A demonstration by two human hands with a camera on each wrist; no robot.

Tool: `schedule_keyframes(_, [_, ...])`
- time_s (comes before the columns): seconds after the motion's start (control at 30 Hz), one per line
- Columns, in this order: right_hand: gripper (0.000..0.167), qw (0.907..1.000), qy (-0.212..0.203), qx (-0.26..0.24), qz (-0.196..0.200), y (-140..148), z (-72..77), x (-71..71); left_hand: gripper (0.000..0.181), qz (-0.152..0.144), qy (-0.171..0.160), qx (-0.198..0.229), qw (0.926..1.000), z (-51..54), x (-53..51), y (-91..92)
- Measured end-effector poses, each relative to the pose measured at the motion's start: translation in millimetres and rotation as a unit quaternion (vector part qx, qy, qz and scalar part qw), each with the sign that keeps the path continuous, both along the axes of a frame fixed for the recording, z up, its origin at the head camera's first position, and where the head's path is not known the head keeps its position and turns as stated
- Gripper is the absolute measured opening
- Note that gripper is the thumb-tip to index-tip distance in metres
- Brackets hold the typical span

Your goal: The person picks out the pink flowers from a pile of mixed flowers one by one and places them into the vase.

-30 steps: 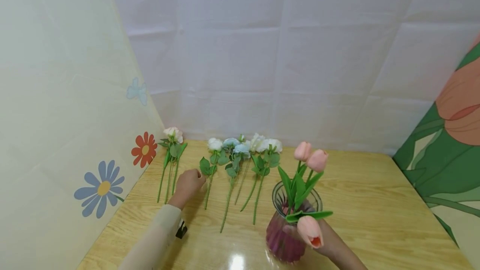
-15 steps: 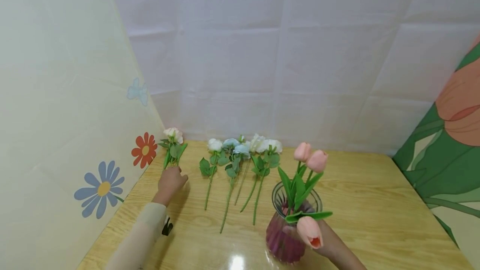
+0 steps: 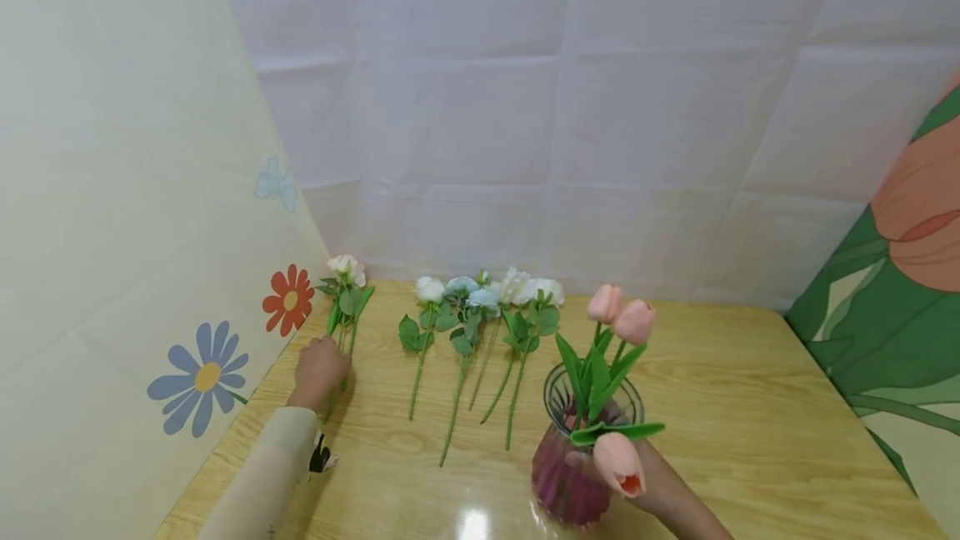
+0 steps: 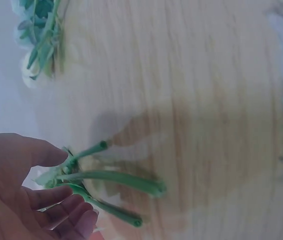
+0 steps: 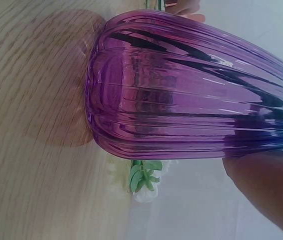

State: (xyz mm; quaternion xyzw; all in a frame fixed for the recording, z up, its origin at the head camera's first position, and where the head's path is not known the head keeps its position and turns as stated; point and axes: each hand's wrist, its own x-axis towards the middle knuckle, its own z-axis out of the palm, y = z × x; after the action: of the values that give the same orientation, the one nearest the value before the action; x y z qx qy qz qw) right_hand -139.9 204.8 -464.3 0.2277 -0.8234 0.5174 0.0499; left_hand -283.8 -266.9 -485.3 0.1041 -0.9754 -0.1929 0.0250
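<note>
Left hand at the flower stems, right hand on the vase

Left hand [image 3: 321,365]: at far left, over the stems [image 4: 121,181] of a small flower bunch [image 3: 350,300] topped by a pale pink bloom [image 3: 345,267]. Wrist view: thumb and fingers stand apart, one each side of the stems — no pinch visible; contact cannot be told.

Right hand [image 5: 266,187]: grips the purple ribbed glass vase [image 3: 570,486], thumb against its side; the other fingers are largely hidden. Vase stands upright on the wood-grain table [image 3: 750,415], near side, right of centre. In it, pink tulips [image 3: 635,322]: two rise above the mouth, one droops over the near rim.

Between bunch and vase, toward the far edge, a row lies flat, heads pointing far: a white rose [image 3: 431,288] at left, blue flowers [image 3: 483,298] in the middle, white blooms [image 3: 546,290] at right.

Surround: white cloth [image 3: 450,123] behind; flower-printed panels left [image 3: 112,232] and right [image 3: 926,223].
</note>
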Motion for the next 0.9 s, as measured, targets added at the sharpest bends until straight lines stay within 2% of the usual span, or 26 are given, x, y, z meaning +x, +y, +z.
schedule_keyframes(0.33, [0.037,1.0000,-0.006,0.002,0.007,1,-0.3,-0.4,0.029,-0.005,-0.010,0.004,0.9999,-3.5,1.8,-11.8])
schedule_keyframes(0.5, [0.037,0.9998,-0.020,0.008,-0.002,2,0.1,-0.3,0.020,-0.009,-0.012,0.009,0.9998,-1.8,1.1,-10.8])
schedule_keyframes(0.63, [0.038,0.9998,-0.019,0.008,-0.004,1,0.8,0.1,0.022,-0.010,-0.007,0.011,0.9999,-1.3,-0.4,-10.2])
schedule_keyframes(0.9, [0.041,0.9973,-0.071,-0.008,0.016,0,6.0,-0.8,0.023,-0.005,-0.003,0.013,0.9999,1.3,0.9,-11.1])
